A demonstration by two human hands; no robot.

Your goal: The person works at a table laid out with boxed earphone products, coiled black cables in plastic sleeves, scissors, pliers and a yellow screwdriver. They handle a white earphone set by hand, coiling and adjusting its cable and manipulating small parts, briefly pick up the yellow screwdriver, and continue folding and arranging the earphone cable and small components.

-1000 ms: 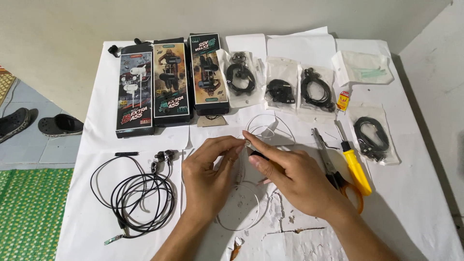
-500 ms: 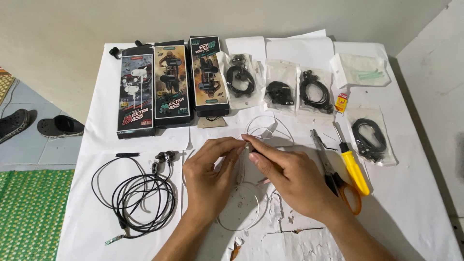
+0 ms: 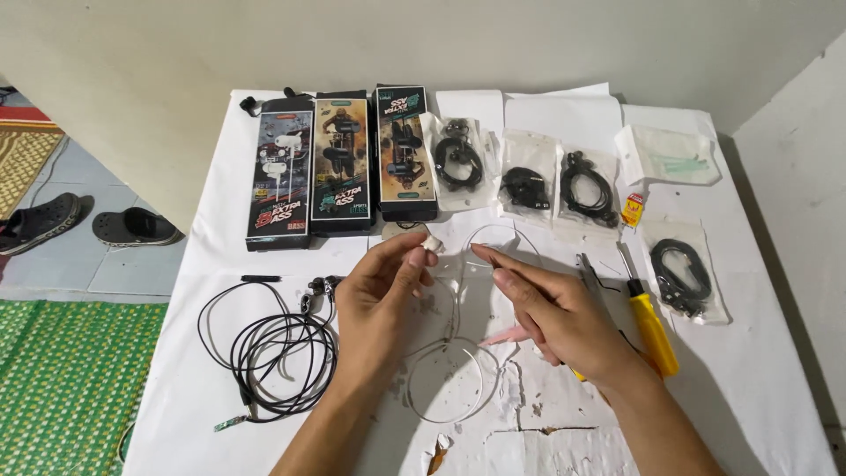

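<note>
White earbud [image 3: 432, 244]: pinched between thumb and fingertips of the left hand [image 3: 383, 286], raised just above the table [image 3: 775, 388]. A thin white cable [image 3: 452, 353] trails down from those fingers and lies in a loose loop on the tabletop, below and between both hands.

Right hand [image 3: 555, 308]: fingers extended toward the earbud, index tip close to the left fingertips but apart from them. Whether the right fingertips pinch the thin white wire cannot be told; no firm grasp is visible.

Left of the left-hand fingers: a coil of black earphones [image 3: 278, 353], lying flat, just beside the wrist.

Right of the right-hand fingers: a yellow-handled screwdriver [image 3: 650, 326], touching or just behind the hand's edge, with a slim metal tool [image 3: 589, 269] alongside.

Beyond the fingertips, along the far edge: three upright-printed earphone boxes [image 3: 339, 163] side by side, then four clear bags holding black cables [image 3: 573, 181], well apart from both hands.
</note>
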